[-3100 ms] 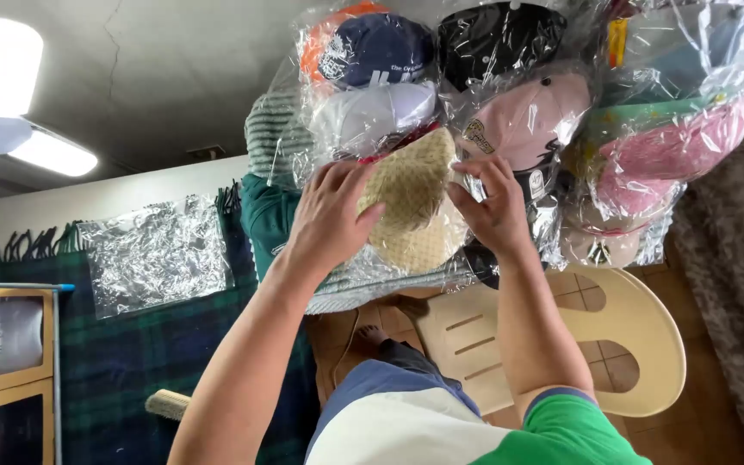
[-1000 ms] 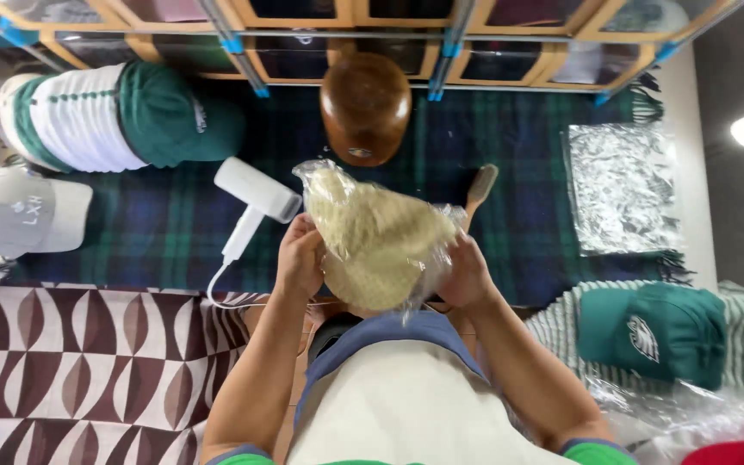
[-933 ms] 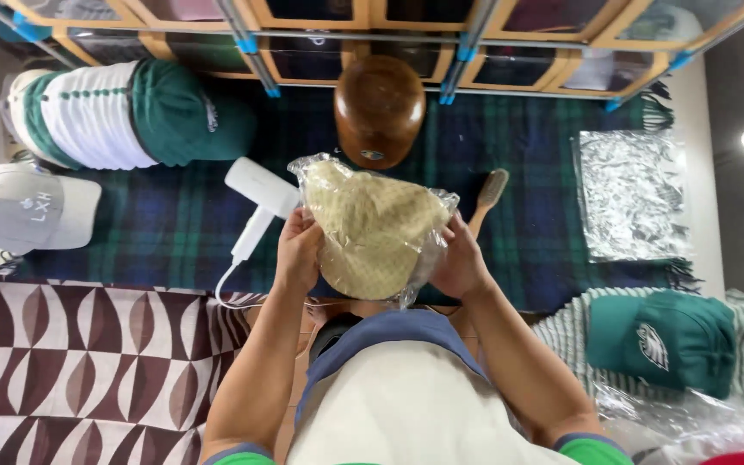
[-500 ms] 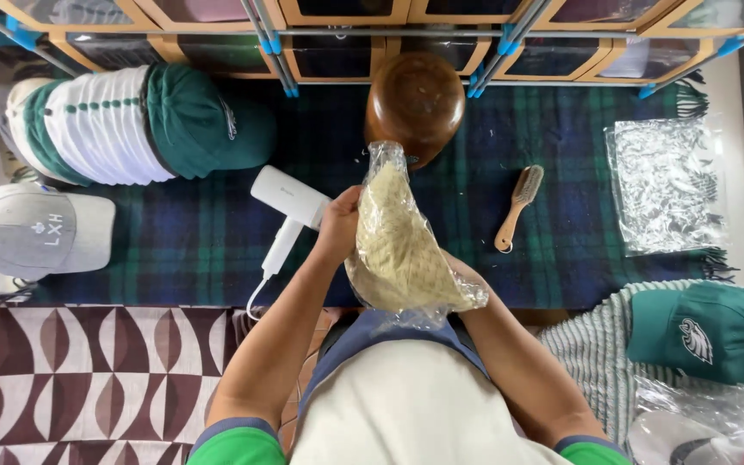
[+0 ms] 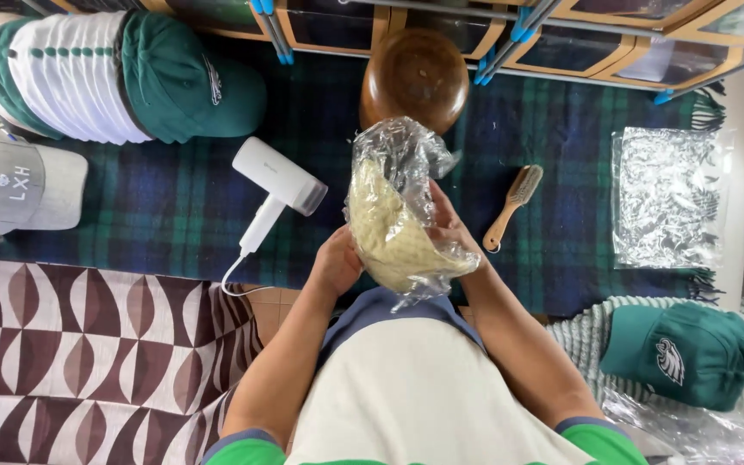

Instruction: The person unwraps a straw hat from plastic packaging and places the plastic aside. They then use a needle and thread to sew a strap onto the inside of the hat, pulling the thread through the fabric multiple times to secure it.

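A tan cap wrapped in a clear plastic bag (image 5: 393, 220) is held on edge above the dark plaid blanket (image 5: 157, 207). My left hand (image 5: 335, 263) grips its lower left side. On the right side my right hand (image 5: 451, 232) holds it, with fingers pressed into the plastic. The bag's loose end bunches at the top, just below a brown wooden head-shaped form (image 5: 415, 77).
A white handheld steamer (image 5: 273, 189) lies left of the bag and a wooden brush (image 5: 514, 205) right. A stack of green and white caps (image 5: 105, 77) and a grey cap (image 5: 15, 181) sit left. Crinkled plastic bags (image 5: 666, 211) and a green cap (image 5: 678, 353) lie right.
I brought the bagged cap down from a hanging rack of wrapped caps to the blanket, then turned it from flat to on edge. My view has shifted slightly.
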